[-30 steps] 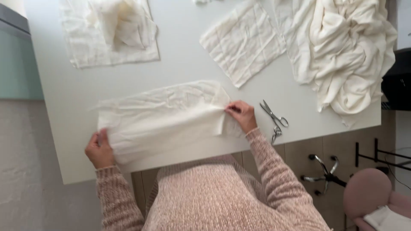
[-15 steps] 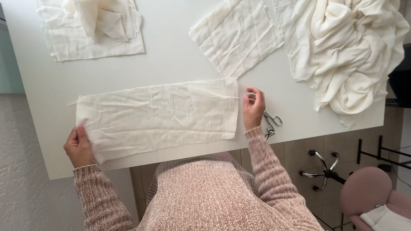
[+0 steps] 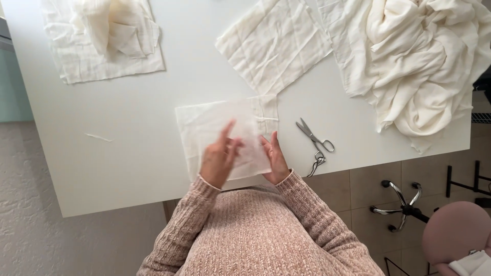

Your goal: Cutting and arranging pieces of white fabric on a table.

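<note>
Bench: white top, carries all the cloth; its near edge runs just in front of the person.
Heap: big crumpled cream fabric at the far right corner, hanging partly past the edge, well apart from the hands.
Stack: flat cream pieces with a bunched one on top, far left, set aside out of reach of the work.
Square: one flat cream piece lying askew, just beyond the folded cloth.
Cloth: cream piece at the near edge, middle of the bench, folded over on itself and held flat from both sides.
Left hand: lies on the cloth, fingers spread and pressing down, seemingly to smooth the fold.
Right hand: at the cloth's right edge, fingers together and flat against it, steadying that side.
Scissors: lying closed just right of the right hand, within easy reach.
Thread: small scrap, left, alone.
</note>
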